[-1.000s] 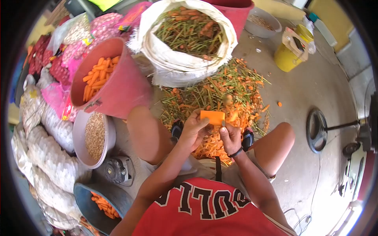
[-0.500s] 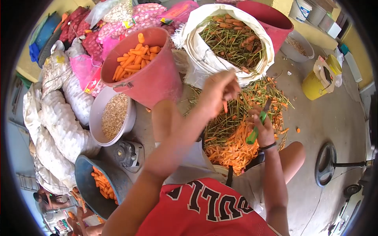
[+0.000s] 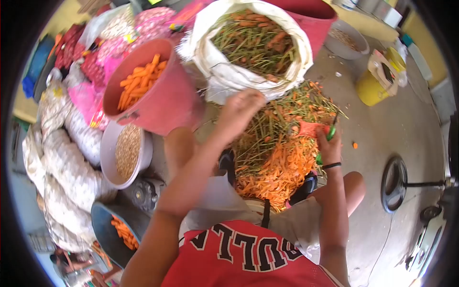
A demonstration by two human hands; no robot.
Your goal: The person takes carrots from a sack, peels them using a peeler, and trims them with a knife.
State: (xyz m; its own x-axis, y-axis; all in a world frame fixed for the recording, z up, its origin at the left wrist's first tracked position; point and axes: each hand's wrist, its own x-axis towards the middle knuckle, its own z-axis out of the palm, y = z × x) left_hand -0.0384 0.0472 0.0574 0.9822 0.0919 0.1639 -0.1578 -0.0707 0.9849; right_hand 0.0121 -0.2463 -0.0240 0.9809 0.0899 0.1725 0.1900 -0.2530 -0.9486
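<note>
My left hand is closed and blurred, just below the front rim of the white sack; whatever its fingers hold is hidden. My right hand grips a green-handled knife, its dark blade pointing up and away. By that hand's fingertips is a smeared orange-red shape, possibly a carrot. Between my legs lies a heap of orange carrot peelings, with green stems and carrot ends beyond it. Stemmed carrot scraps fill the sack.
A red bucket holds peeled carrots; more lie in a dark blue tub. A pale basin of garlic cloves stands at left beside stacked sacks. A yellow container and a steering-wheel-like ring are at right.
My left hand has moved left and slightly down; the carrot below it no longer shows there. My right hand has shifted right, and an orange-red shape now appears beside it. The whole view has shifted.
</note>
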